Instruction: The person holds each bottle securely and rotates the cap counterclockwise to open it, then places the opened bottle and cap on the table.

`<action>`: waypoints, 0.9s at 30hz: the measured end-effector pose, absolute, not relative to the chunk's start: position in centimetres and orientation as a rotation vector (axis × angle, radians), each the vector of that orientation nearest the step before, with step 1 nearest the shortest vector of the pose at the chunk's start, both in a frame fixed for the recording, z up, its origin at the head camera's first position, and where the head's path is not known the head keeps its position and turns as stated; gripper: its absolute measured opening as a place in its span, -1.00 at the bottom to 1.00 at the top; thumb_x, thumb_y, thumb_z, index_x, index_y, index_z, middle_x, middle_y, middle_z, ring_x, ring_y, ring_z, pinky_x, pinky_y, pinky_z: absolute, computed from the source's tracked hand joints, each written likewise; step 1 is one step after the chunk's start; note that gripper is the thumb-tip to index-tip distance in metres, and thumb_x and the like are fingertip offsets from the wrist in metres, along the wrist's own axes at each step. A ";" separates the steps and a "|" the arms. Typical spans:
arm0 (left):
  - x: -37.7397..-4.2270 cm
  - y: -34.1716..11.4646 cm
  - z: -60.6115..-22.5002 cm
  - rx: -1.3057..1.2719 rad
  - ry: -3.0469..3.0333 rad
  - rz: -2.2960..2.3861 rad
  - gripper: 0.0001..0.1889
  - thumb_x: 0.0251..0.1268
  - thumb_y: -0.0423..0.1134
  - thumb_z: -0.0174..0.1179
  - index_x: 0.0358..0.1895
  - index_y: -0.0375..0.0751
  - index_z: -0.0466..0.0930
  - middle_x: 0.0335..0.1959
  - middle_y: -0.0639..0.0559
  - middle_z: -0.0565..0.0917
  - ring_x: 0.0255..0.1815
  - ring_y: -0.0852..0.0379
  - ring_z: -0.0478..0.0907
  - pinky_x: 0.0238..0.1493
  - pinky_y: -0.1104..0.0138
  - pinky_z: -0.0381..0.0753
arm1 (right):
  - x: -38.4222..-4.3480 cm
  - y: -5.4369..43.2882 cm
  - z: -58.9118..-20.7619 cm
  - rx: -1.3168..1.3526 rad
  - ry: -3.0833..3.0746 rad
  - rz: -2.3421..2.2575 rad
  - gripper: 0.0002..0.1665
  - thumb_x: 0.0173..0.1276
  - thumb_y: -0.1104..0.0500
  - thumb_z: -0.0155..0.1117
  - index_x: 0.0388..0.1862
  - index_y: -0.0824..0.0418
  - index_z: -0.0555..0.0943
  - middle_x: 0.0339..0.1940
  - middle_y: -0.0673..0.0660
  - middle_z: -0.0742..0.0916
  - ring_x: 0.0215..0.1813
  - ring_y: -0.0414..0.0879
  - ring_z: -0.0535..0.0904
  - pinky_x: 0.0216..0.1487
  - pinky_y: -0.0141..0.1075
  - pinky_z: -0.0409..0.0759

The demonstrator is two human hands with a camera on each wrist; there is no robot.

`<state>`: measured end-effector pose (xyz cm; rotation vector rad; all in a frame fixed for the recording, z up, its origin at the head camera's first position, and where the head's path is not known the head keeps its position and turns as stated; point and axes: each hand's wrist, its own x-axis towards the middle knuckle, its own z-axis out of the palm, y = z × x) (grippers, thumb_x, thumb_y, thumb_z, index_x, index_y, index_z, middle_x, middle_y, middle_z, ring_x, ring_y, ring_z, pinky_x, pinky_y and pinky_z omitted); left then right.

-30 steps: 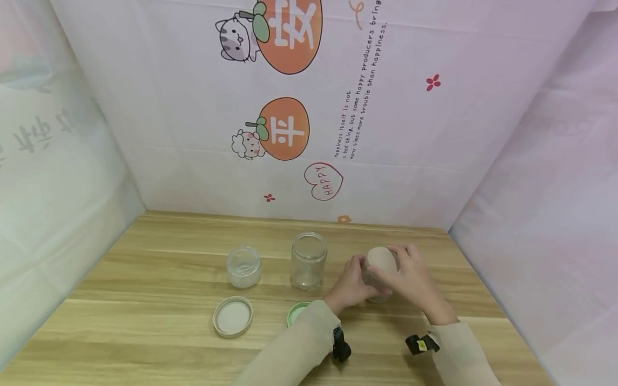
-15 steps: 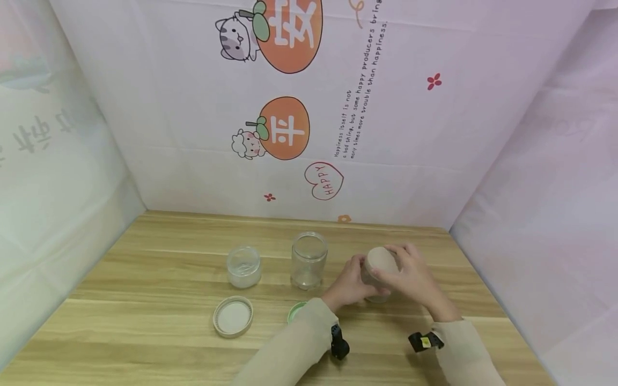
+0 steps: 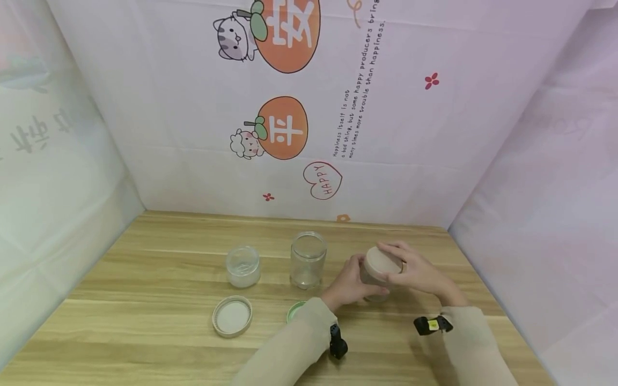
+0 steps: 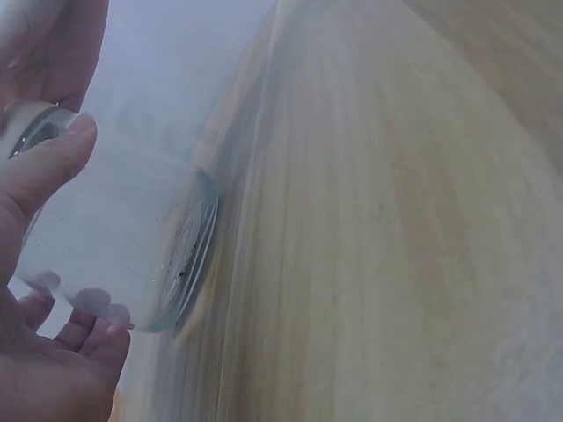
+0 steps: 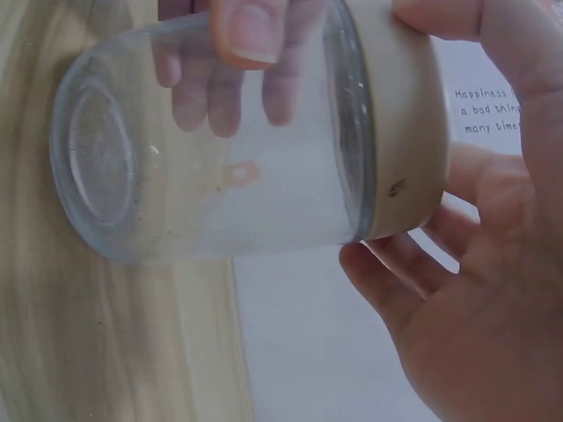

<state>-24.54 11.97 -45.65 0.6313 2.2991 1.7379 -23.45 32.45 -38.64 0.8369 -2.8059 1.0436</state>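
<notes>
A clear jar (image 5: pixel 176 202) with a beige lid (image 3: pixel 382 261) on its mouth stands on the right half of the table, in the head view. My left hand (image 3: pixel 348 285) grips the jar's body from the left, thumb across the near side. Around the lid's edge curl the fingers and thumb of my right hand (image 3: pixel 421 272). In the right wrist view the lid sits against the glass rim, and my left fingers show through the glass. The left wrist view shows the jar's base by the wood tabletop.
Left of the held jar, a tall lidless jar (image 3: pixel 307 262) and a short lidless jar (image 3: pixel 243 268) stand on the wooden table (image 3: pixel 145 300). A beige lid (image 3: pixel 232 317) lies inner side up in front. A green lid (image 3: pixel 294 310) is partly hidden by my left sleeve.
My right hand has turned on the lid, its wrist swinging right and up in the head view, so more of the lid's side shows. The left hand and the jar stay nearly in place.
</notes>
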 end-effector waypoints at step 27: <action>-24.4 12.1 -45.7 0.610 2.341 1.734 -0.09 -0.01 -0.01 0.59 0.37 -0.15 0.26 0.23 0.04 0.39 0.27 0.08 0.37 0.30 0.14 0.40 | -20.5 28.3 -37.3 0.378 -2.818 0.466 -0.07 0.34 -0.41 0.22 0.37 0.28 0.48 0.23 0.40 0.54 0.22 0.37 0.42 0.07 0.33 0.45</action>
